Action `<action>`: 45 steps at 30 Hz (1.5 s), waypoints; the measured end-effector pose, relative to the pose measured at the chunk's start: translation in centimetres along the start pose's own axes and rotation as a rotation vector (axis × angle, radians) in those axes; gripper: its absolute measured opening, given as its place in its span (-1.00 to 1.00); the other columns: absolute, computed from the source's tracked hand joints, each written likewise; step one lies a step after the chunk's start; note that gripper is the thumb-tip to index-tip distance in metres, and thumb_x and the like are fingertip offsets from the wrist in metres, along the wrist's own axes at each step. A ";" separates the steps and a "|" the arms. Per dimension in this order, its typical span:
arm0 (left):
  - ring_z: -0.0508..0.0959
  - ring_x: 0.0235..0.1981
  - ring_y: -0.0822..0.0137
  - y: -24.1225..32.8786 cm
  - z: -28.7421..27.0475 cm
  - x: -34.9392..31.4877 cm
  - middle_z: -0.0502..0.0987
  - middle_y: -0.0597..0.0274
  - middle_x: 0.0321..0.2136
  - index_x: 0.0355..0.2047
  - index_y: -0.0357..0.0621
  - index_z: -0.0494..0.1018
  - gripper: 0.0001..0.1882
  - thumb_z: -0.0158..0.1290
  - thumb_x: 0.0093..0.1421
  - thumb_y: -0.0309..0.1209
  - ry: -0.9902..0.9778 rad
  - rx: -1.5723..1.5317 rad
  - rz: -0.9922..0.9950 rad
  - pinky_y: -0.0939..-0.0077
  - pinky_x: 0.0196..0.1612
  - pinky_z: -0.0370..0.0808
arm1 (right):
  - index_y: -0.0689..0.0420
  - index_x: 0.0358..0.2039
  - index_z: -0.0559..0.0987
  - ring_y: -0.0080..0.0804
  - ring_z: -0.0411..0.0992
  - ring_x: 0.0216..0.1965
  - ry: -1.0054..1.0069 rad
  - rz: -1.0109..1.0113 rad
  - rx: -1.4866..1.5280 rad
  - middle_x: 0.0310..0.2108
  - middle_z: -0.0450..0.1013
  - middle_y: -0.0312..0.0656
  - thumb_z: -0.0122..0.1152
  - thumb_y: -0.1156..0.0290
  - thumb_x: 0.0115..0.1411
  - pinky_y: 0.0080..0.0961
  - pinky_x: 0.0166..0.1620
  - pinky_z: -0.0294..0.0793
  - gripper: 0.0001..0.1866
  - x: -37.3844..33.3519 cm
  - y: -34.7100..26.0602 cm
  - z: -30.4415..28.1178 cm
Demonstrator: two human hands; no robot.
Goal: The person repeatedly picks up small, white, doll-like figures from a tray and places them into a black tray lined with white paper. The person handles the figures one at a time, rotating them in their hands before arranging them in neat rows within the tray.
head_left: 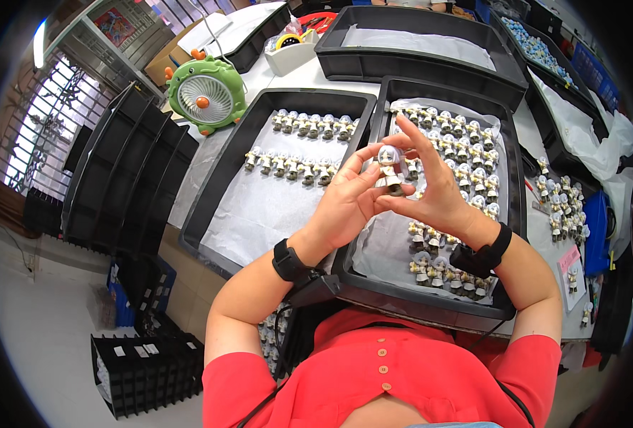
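Observation:
A small figurine (389, 170) with pale hair, a white outfit and a dark base is held upright between both hands, above the right black tray. My left hand (348, 194) pinches it from the left with thumb and fingertips. From the other side, my right hand (438, 189) has its thumb at the figurine's base and its fingers curved round near the head. Rows of similar figurines (462, 172) stand on white paper in the right tray (425, 297), partly covered by my right hand and wrist. More figurines (306, 171) form two rows in the left tray (220, 262).
A green animal-shaped fan (207, 96) stands beyond the left tray. Behind it are a tape dispenser (291, 50) and a paper-lined black tray (416, 68). Loose figurines (562, 203) cluster on the table at right, near a blue bin (597, 232). Stacked black trays (127, 171) rise at left.

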State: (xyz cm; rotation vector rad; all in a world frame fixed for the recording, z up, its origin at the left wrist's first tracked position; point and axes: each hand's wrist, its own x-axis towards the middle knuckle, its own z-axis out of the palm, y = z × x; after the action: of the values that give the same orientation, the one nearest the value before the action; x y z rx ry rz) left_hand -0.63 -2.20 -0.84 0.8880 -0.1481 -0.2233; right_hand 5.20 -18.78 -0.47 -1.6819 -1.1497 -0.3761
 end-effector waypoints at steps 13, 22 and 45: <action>0.49 -0.09 0.21 -0.1 0.4 -0.1 0.36 0.15 -0.03 0.11 -0.19 0.15 -0.56 -0.15 0.33 -0.22 -0.061 0.081 0.001 0.34 -0.09 0.52 | 0.09 0.23 0.15 -0.21 0.29 -0.01 -0.013 -0.175 -0.061 0.08 0.28 -0.10 0.44 0.56 -0.27 -0.40 -0.07 0.45 0.00 0.1 -0.5 0.2; 0.49 -0.10 0.21 0.5 0.3 0.0 0.34 0.12 0.04 0.15 -0.20 0.13 -0.57 -0.30 0.37 -0.24 -0.119 0.019 -0.013 0.36 -0.13 0.54 | 0.08 0.27 0.09 -0.21 0.29 -0.01 0.008 -0.111 -0.004 0.03 0.27 -0.08 0.44 0.56 -0.27 -0.43 -0.08 0.49 0.05 0.3 -0.4 0.2; 0.48 -0.06 0.19 0.8 0.2 0.0 0.33 0.14 0.06 0.16 -0.19 0.14 -0.56 -0.32 0.37 -0.22 -0.134 -0.008 -0.003 0.34 -0.10 0.51 | 0.08 0.29 0.04 -0.26 0.29 -0.03 -0.031 -0.036 0.018 0.02 0.32 -0.11 0.44 0.56 -0.29 -0.41 0.00 0.39 0.10 0.2 -0.2 0.1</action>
State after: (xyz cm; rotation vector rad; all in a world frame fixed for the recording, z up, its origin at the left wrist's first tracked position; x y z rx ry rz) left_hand -0.56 -1.86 -0.09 0.8651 -0.2701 -0.2856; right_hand 5.10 -18.61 -0.25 -1.6582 -1.2040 -0.3623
